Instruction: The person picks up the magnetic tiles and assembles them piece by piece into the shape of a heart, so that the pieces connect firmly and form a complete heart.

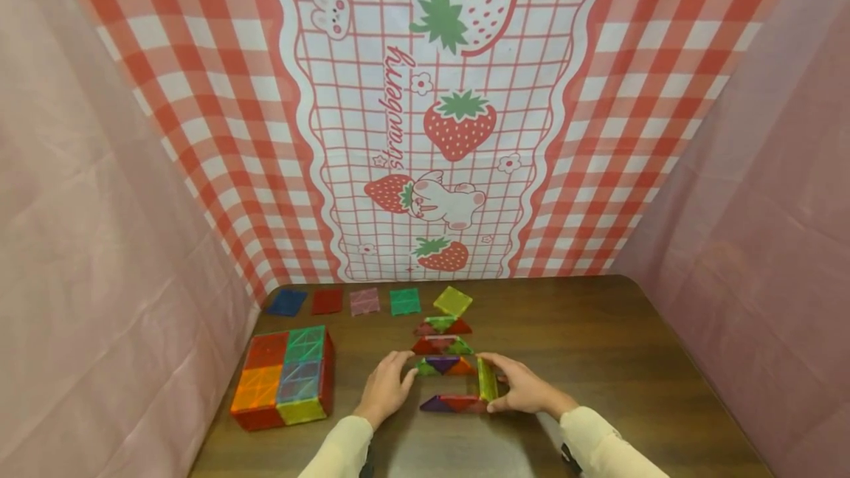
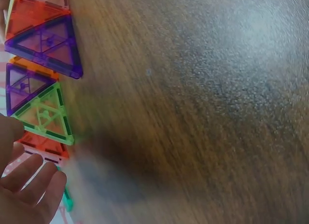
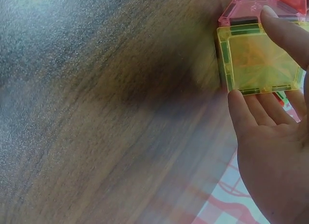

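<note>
My right hand [image 1: 527, 386] holds a translucent yellow square magnetic tile [image 1: 488, 379] standing on edge, thumb at its near side and fingers at its far side. This tile stands at the right ends of two upright strips of triangle tiles. The nearer strip shows a purple triangle tile [image 2: 48, 43] and red ones; the farther has a light-green triangle tile [image 2: 47, 115], purple and orange. My left hand [image 1: 387, 388] is beside the farther strip's left end, its thumb near the green triangle and its fingers loosely extended. Two more red-and-green strips [image 1: 443, 346] stand behind.
At the left sits a box-shaped block of magnetic tiles [image 1: 265, 382] in red, green, orange and blue. Along the back lie flat square tiles: blue [image 1: 288, 302], red [image 1: 327, 301], pink [image 1: 364, 302], green [image 1: 405, 302] and yellow [image 1: 453, 301]. Checked cloth hangs behind the wooden table [image 1: 598, 345].
</note>
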A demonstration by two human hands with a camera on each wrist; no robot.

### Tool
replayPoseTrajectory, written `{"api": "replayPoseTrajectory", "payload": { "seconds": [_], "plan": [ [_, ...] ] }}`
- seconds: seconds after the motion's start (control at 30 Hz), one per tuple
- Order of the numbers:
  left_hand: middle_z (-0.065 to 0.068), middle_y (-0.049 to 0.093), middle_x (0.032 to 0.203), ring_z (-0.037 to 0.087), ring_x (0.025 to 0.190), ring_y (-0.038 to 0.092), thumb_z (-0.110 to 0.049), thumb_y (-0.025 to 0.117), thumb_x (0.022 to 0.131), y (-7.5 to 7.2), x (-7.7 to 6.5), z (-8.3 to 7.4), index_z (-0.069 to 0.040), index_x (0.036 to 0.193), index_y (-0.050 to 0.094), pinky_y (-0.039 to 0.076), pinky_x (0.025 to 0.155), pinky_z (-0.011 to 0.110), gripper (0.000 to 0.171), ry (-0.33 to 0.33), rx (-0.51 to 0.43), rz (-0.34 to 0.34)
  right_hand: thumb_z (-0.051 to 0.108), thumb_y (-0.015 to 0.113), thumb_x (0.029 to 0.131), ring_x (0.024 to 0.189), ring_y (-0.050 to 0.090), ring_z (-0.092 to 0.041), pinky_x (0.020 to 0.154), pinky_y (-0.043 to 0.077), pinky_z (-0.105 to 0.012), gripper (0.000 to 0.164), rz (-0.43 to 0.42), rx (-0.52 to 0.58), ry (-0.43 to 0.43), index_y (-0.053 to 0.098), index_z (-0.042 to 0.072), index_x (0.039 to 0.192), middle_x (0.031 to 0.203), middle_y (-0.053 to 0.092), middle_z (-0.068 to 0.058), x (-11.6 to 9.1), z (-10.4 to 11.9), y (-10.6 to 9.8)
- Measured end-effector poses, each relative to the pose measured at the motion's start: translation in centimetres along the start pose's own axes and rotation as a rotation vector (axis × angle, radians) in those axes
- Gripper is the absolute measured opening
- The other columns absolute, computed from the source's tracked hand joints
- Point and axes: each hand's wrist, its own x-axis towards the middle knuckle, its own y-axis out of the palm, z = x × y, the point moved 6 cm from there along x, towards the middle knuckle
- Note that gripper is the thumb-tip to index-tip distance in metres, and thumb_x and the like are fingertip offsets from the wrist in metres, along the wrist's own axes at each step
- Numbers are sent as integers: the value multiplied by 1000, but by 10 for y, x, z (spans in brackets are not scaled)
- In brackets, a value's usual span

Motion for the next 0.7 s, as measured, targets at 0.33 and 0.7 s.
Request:
{"api": "replayPoseTrajectory", "payload": {
  "seconds": [0.33,0.7],
  "plan": [
    [10,72,112,28,101,70,-14,67,97,11,3,0,-5,125,67,58,86,45,29,23,-1,71,16,90,73,132,49,-48,101,51,-54,95,0,-11,17,38,-3,151,148,47,-27,1,4,1],
    [11,73,102,27,94,72,-8,68,96,16,6,-3,-3,115,70,60,83,40,20,87,6,52,15,90,73,131,50,-47,100,52,-52,94,1,-19,3,39,-3,150,147,48,-28,1,5,1]
  ]
}}
